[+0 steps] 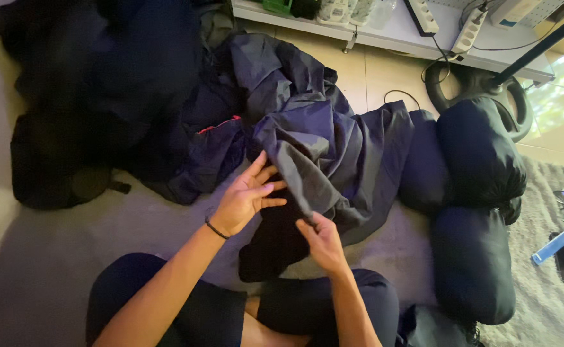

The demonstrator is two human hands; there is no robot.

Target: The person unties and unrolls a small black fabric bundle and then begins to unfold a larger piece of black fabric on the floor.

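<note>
Thin navy cloth sheet point(320, 154) under the fingertips, smooth with a slight sheen. Beyond the fingers, matt stuffed fabric rolls point(478, 160). Off right, fuzzy grey rug point(545, 302), rough pile.

Dim indoors overall, with a cool purplish cast; brightest at the upper right, where daylight washes over the pale floor point(385, 67) and blows out the corner; dull sheen along the folds of the navy fabric point(324, 148); dark pile point(96, 96) at upper left sunk in shadow, nearly no detail, slightly soft; rolled bags point(478, 212) at right also near black; left hand point(246, 196) and right hand point(324, 244) evenly lit, fairly sharp; wide-angle bending towards the edges; mild softness and noise throughout.
</note>
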